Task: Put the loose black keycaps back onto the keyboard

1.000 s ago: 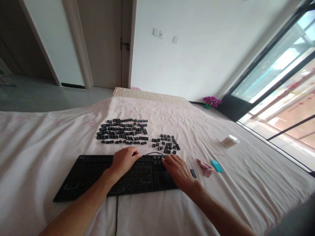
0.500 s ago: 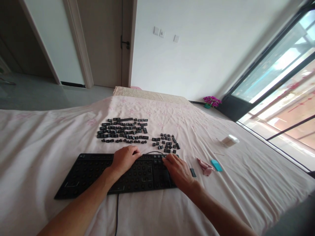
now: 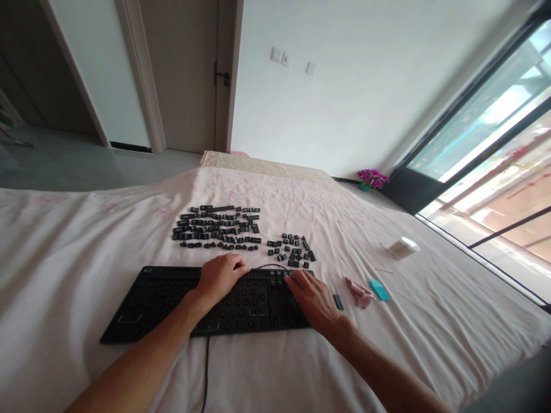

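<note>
A black keyboard (image 3: 163, 301) with its keycaps off lies on a pink bedsheet (image 3: 77, 252). My left hand (image 3: 219, 277) rests palm down on the keyboard's upper middle, fingers curled at the top edge. My right hand (image 3: 314, 298) lies flat on the keyboard's right end, fingertips at the top right corner. Beyond the keyboard, many loose black keycaps (image 3: 217, 228) are set out in rows, and a smaller cluster of keycaps (image 3: 293, 251) lies to their right. Whether either hand pinches a keycap is hidden.
To the right of my right hand lie a small dark tool (image 3: 338, 302), a crumpled pink cloth (image 3: 359, 291) and a teal block (image 3: 379, 290). A white round container (image 3: 402, 247) sits farther right. The keyboard cable (image 3: 205, 373) runs toward me.
Both hands stay on the keyboard with almost no movement. The view has shifted slightly, so everything sits a little higher and to the right.
</note>
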Action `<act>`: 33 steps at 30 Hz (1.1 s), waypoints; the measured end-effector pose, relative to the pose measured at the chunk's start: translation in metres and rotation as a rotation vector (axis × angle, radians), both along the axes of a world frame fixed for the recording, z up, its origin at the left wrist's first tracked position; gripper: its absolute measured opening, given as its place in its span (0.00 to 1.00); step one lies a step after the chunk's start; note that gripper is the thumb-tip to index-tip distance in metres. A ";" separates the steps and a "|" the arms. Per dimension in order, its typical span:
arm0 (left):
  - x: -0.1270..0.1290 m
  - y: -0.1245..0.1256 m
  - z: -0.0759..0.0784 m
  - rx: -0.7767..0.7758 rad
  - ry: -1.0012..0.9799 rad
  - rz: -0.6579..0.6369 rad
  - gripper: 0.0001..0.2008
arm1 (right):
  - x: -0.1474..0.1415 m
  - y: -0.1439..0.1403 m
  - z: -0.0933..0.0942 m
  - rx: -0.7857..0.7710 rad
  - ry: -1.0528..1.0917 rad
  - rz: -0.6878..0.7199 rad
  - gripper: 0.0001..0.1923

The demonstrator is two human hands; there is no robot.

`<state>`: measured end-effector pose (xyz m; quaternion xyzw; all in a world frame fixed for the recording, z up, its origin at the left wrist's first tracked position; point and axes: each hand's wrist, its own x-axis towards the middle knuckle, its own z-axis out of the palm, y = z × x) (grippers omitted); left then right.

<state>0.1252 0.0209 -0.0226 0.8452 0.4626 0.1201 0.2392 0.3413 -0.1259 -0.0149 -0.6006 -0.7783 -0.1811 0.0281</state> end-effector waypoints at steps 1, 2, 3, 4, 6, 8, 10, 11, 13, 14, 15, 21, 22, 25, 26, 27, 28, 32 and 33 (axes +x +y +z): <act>0.000 0.000 0.000 -0.003 0.003 0.003 0.08 | 0.001 -0.001 -0.001 0.003 -0.002 0.013 0.11; 0.000 0.000 0.000 -0.002 0.003 0.004 0.08 | 0.002 -0.001 -0.002 0.005 -0.005 0.019 0.12; 0.000 0.000 0.000 0.002 0.001 0.003 0.08 | 0.002 -0.002 -0.002 0.004 -0.009 0.018 0.12; 0.000 0.000 -0.001 0.005 -0.001 0.002 0.09 | 0.002 -0.002 -0.002 0.000 -0.014 0.008 0.12; 0.000 0.000 -0.002 0.012 -0.004 -0.001 0.08 | -0.001 -0.002 -0.001 -0.013 -0.025 -0.031 0.13; 0.000 0.000 -0.002 0.015 -0.003 -0.003 0.09 | -0.005 -0.002 0.001 -0.032 -0.040 -0.068 0.13; 0.000 0.000 -0.003 0.023 -0.007 -0.004 0.09 | -0.009 -0.001 0.003 -0.052 -0.058 -0.084 0.12; 0.000 0.000 -0.003 0.028 -0.009 -0.003 0.09 | -0.011 0.000 0.003 -0.060 -0.067 -0.084 0.12; 0.000 0.000 -0.002 0.033 -0.009 0.002 0.08 | -0.014 0.000 0.005 -0.076 -0.084 -0.081 0.12; 0.000 0.000 -0.002 0.031 -0.006 0.004 0.08 | -0.015 0.000 0.005 -0.082 -0.091 -0.083 0.13; 0.000 -0.001 -0.001 0.027 -0.002 0.006 0.08 | -0.016 0.000 0.005 -0.085 -0.096 -0.089 0.14; 0.000 -0.001 -0.001 0.020 -0.008 0.008 0.08 | -0.027 -0.008 0.004 -0.099 -0.070 -0.133 0.24; 0.000 -0.001 -0.001 0.020 -0.011 0.009 0.08 | -0.027 -0.009 0.005 -0.104 -0.062 -0.138 0.25; 0.001 -0.002 0.000 0.004 -0.013 0.015 0.07 | -0.022 -0.009 0.017 -0.140 -0.009 -0.136 0.27; 0.001 -0.002 0.000 -0.002 -0.012 0.016 0.07 | -0.019 -0.007 0.024 -0.168 0.024 -0.138 0.25; 0.001 -0.002 0.001 -0.007 -0.013 0.016 0.07 | -0.014 -0.003 0.033 -0.195 0.068 -0.145 0.24; 0.001 -0.002 0.001 -0.009 -0.016 0.014 0.07 | -0.010 0.003 0.041 -0.210 0.122 -0.157 0.22; 0.000 -0.002 0.002 -0.005 -0.028 0.002 0.08 | 0.005 0.044 0.061 -0.103 0.322 -0.201 0.20; 0.000 -0.001 0.001 -0.002 -0.034 -0.003 0.08 | 0.007 0.058 0.061 -0.082 0.333 -0.215 0.17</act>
